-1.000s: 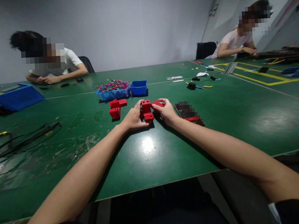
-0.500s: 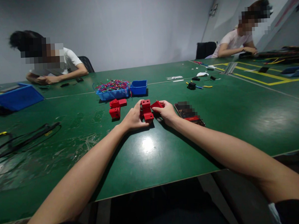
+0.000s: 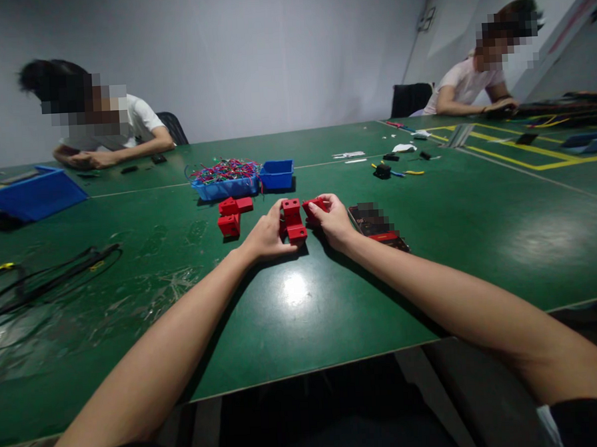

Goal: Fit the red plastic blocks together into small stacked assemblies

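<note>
My left hand (image 3: pixel 268 236) is closed around the left side of a red block with holes (image 3: pixel 294 222), its fingers behind and its thumb along the near edge. The block has a stepped, notched shape. Just right of it, my right hand (image 3: pixel 335 221) pinches a smaller red piece (image 3: pixel 314 210) between thumb and fingers. A narrow gap separates the two red parts. More red blocks (image 3: pixel 229 225) rest on the green table (image 3: pixel 304 330) to the left of my left hand.
Beyond my hands stand a blue bin of coloured wires (image 3: pixel 226 187) and a smaller blue bin (image 3: pixel 278 176). A phone (image 3: pixel 377 228) lies right of my right hand. Pliers (image 3: pixel 404 173) are further back, black cables (image 3: pixel 56 276) at left. Two people (image 3: pixel 140 118) sit across the table.
My right hand has shifted slightly upward and turned the small red piece, which now sits flatter. The left hand and its block have stayed put.
</note>
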{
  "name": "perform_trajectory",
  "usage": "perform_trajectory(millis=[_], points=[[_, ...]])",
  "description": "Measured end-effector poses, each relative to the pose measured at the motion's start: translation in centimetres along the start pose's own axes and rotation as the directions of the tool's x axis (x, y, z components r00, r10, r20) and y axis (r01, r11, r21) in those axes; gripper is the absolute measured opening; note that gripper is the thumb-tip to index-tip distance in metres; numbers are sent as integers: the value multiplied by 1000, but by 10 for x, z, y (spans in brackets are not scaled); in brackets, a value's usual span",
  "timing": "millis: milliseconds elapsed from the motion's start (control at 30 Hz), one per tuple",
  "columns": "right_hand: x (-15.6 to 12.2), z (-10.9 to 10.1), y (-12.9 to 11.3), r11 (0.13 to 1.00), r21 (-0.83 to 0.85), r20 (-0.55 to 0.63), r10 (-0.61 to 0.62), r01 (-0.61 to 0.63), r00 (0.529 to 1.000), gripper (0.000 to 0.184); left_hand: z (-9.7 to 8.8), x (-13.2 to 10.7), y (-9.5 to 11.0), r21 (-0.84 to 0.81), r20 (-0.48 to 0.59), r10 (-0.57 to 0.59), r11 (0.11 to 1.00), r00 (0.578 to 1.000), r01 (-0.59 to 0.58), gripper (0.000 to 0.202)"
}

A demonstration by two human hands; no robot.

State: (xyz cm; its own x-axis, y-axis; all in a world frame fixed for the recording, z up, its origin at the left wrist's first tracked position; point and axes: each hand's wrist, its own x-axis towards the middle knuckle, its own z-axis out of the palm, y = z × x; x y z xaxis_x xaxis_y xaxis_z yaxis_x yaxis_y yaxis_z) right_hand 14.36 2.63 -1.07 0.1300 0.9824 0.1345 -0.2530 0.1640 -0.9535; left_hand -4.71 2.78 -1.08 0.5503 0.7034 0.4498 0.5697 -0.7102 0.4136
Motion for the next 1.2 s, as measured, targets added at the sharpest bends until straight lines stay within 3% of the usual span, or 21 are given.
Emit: perform_trajectory(millis=[233, 533, 767, 933, 1200], points=[[-2, 2, 1, 999, -32, 39, 9, -8, 999, 38, 0, 1, 0, -3, -8, 16, 1000, 1000, -16, 106], [0, 4, 0, 994, -58, -3, 88, -88, 996, 37, -1, 0, 3, 5, -9, -8, 1000, 1000, 8, 105], [1, 2, 2, 994, -102, -17, 27, -29, 999, 39, 0, 0, 0, 21, -4, 8, 1000, 1000, -8, 107], [-4, 5, -2, 998, 7, 7, 69, -69, 998, 43, 1, 0, -2, 25, 1, 16, 1000, 1000, -16, 106], [-8, 5, -7, 999, -45, 16, 27, -26, 1000, 30, -1, 0, 0, 8, -5, 6, 1000, 1000, -6, 107]])
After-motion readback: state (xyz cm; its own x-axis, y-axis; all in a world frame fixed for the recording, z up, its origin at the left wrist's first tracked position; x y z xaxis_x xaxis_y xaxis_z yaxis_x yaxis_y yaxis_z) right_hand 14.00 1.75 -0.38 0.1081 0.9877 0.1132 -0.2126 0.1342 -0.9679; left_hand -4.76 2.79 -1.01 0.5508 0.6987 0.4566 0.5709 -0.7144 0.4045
